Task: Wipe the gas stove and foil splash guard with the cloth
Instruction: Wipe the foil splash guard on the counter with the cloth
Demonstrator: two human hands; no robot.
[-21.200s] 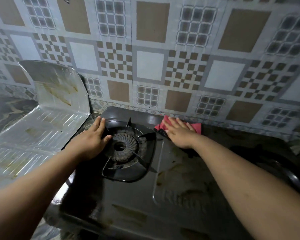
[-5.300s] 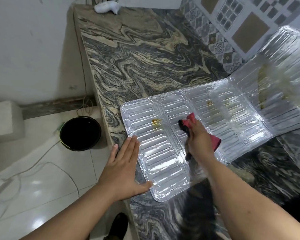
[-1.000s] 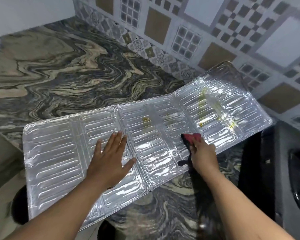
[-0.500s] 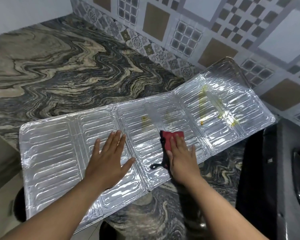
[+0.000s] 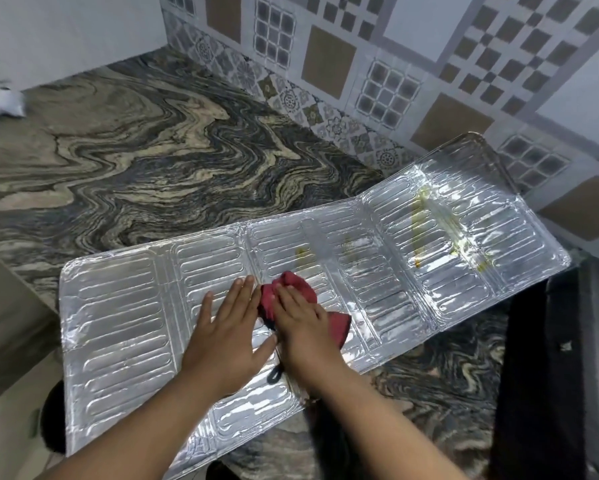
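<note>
The cloth point(image 5: 293, 292) is being pressed flat under the right hand point(image 5: 303, 323), left hand point(image 5: 227, 327) spread open, on the splash guard point(image 5: 118, 306) lying on the desk point(image 5: 152, 150). Yellow stains point(image 5: 419, 223) are still waiting, so probably about halfway.

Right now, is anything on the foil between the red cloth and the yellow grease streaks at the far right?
Nothing visible. The right hand presses the red cloth on the foil guard; bare ribbed foil runs to the yellow streaks.
</note>
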